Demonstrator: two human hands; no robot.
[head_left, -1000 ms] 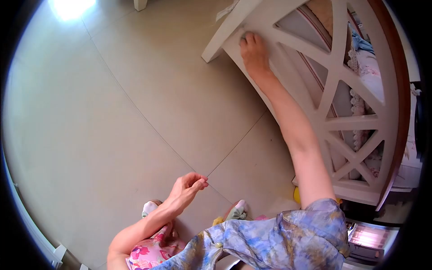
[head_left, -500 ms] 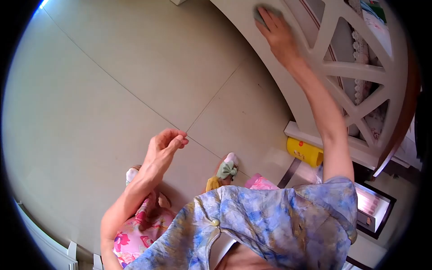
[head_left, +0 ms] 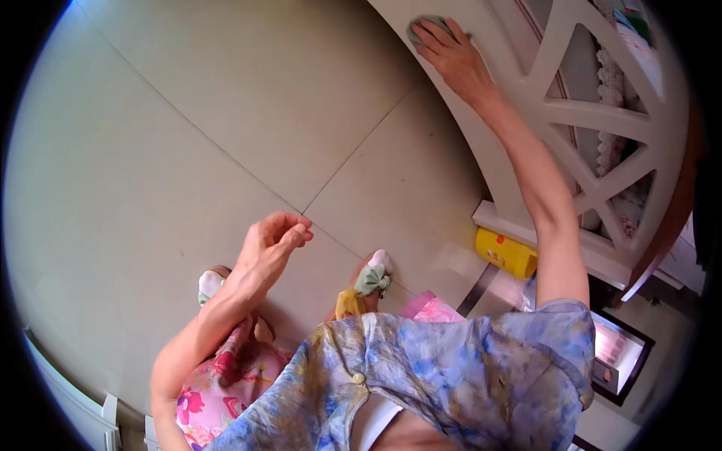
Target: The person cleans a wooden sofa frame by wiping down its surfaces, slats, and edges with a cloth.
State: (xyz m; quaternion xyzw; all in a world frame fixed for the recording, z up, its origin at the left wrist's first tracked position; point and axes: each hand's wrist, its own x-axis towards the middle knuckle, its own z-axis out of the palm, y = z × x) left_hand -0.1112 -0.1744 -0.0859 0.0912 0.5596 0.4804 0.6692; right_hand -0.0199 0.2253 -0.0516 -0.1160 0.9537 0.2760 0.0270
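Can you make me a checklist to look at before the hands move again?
1. Right hand on the green-grey cloth: ok, fingers spread over it.
2. Cloth against the white frame: ok, by its curved edge.
3. Left hand away from the frame: ok, it is above the tiled floor.
4. Yellow thing away from the right hand: ok, it is by the frame's lower end.
5. Cloth damp: cannot tell.
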